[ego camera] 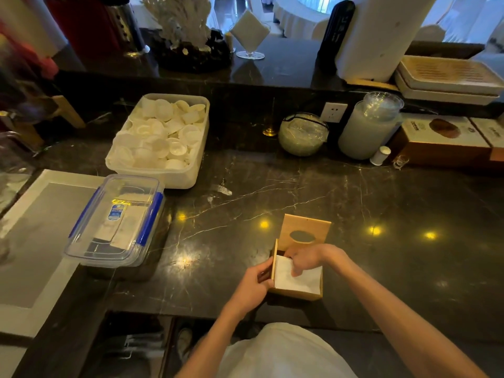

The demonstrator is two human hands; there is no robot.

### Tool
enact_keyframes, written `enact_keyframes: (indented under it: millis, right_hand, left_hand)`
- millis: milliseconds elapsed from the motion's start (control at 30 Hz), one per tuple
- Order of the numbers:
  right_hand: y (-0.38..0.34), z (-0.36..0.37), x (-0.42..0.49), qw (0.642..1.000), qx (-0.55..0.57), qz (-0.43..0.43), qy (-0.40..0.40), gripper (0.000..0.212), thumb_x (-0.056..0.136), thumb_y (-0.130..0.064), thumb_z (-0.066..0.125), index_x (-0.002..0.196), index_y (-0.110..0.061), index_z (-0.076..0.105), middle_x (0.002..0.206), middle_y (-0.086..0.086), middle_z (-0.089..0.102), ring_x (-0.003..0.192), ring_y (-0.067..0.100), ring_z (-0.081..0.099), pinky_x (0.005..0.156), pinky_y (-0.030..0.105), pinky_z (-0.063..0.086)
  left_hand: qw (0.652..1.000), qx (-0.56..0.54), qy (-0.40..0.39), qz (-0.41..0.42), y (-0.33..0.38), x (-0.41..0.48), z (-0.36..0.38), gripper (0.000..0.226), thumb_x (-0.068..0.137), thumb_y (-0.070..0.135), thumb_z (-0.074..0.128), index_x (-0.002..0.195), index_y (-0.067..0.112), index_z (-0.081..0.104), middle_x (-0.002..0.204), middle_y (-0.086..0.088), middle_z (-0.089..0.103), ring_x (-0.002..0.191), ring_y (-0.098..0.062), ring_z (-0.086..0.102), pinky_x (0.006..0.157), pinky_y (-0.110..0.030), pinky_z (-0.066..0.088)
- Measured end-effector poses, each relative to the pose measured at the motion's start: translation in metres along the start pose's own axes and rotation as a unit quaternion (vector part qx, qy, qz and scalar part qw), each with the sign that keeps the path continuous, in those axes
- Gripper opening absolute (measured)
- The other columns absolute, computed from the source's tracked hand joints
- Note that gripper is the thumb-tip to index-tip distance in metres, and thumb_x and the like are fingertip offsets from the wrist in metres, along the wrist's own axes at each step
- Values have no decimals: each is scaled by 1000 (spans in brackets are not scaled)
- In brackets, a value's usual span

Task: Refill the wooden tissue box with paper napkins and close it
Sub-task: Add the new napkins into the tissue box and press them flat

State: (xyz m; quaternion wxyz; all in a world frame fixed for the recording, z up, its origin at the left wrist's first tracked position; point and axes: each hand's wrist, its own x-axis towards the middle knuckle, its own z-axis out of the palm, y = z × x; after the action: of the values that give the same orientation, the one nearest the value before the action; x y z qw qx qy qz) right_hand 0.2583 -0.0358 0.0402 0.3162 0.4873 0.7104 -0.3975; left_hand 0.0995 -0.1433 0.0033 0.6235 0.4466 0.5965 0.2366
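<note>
On the dark marble counter [354, 203], the left hand [252, 287] grips the open wooden tissue box [296, 291] while right hand [305, 259] fingers [297, 271] press the paper napkins [300, 281] inside, lid [306, 231] upright.

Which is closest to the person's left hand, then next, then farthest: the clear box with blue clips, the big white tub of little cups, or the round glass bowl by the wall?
From the left hand:
1. Clear plastic box with blue clips, to the left.
2. White plastic tub of small white cups, farther back on the left.
3. Round glass bowl, at the back wall, near the socket.
</note>
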Motion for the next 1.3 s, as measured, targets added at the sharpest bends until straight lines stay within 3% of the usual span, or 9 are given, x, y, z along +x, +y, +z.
enact_keyframes:
  millis: [133,333,467,733,867,1033,1167,1300]
  right_hand:
    - [-3,-1,6,1000,-12,3,-12,48,96,-17,55,142,-11,43,142,9,49,133,26,43,110,37,32]
    - [-3,12,16,1000,-10,28,5,42,97,-18,54,138,-9,49,140,9,52,131,27,46,109,38,33]
    - [-2,8,17,1000,-2,26,-13,43,96,-18,55,137,-8,50,138,9,53,130,27,46,110,38,34]
    - [-6,9,19,999,24,40,-8,40,94,-17,56,132,-7,53,136,12,53,125,27,47,109,38,34]
    - [-5,10,15,992,108,71,12,47,88,-20,60,132,-11,48,137,9,49,127,26,44,107,35,32]
    - [-5,11,15,991,106,75,15,37,83,-27,60,118,-19,48,128,5,51,115,22,47,94,31,34]
    - [-4,15,10,997,42,68,5,57,88,-32,60,139,-16,43,141,8,48,129,27,44,105,39,36]
    - [-7,25,6,996,17,61,55,62,87,-32,65,142,-18,40,139,6,51,128,28,47,102,41,40]
  left_hand:
    - [1000,5,9,0,-2,2,1,61,95,0,55,148,26,40,148,7,48,139,-11,41,115,-36,35]
    - [1000,4,16,-8,-4,4,2,63,94,-1,54,150,23,38,150,2,46,140,-15,41,110,-29,36]
    - [1000,10,24,-11,-4,4,4,63,94,-1,54,149,26,39,149,1,47,140,-18,41,116,-39,35]
    - [999,11,30,-11,-4,3,6,61,96,1,53,149,28,38,150,2,46,140,-18,41,115,-39,36]
    - [999,12,34,-10,-5,4,7,62,97,2,53,150,28,37,152,0,44,142,-20,38,117,-42,34]
    - [999,14,43,-5,-5,2,10,61,97,1,52,151,26,36,153,-1,43,143,-21,37,116,-40,33]
    - [999,16,50,-2,-7,3,13,62,97,1,51,151,27,36,154,-1,41,143,-21,36,115,-39,34]
    - [998,15,60,-11,-9,4,15,62,96,4,52,150,32,37,153,1,42,142,-19,38,115,-40,35]
